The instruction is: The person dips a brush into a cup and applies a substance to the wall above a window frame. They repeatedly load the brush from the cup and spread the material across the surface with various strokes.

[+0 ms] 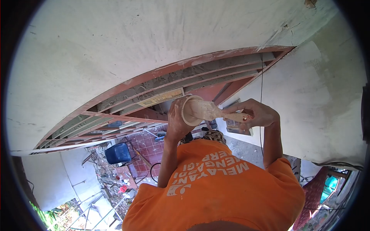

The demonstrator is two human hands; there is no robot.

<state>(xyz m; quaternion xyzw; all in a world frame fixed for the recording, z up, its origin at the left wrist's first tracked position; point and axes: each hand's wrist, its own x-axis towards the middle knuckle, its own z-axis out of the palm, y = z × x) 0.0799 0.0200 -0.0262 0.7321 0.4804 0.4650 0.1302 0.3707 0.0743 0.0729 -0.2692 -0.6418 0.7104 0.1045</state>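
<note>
My left hand (175,122) is wrapped round a small pale tub (185,115), tilted so that its mouth shows. In my right hand (263,114) is the handle of a wide paintbrush (210,111), crusted with a pale coating. Its bristle end lies at the tub's rim, partly over the opening. I cannot make out how much is inside the tub. Both hands are raised in front of my orange shirt (223,184), just below a red-brown louvred frame (154,81) in the wall.
A pale, patchy wall (115,42) rises above the frame, and a thin dark cable (262,88) hangs at the right. Far below are a red tiled floor (146,148), a blue container (118,153), and rubble with scattered items. A yellowish label (162,97) is on the frame.
</note>
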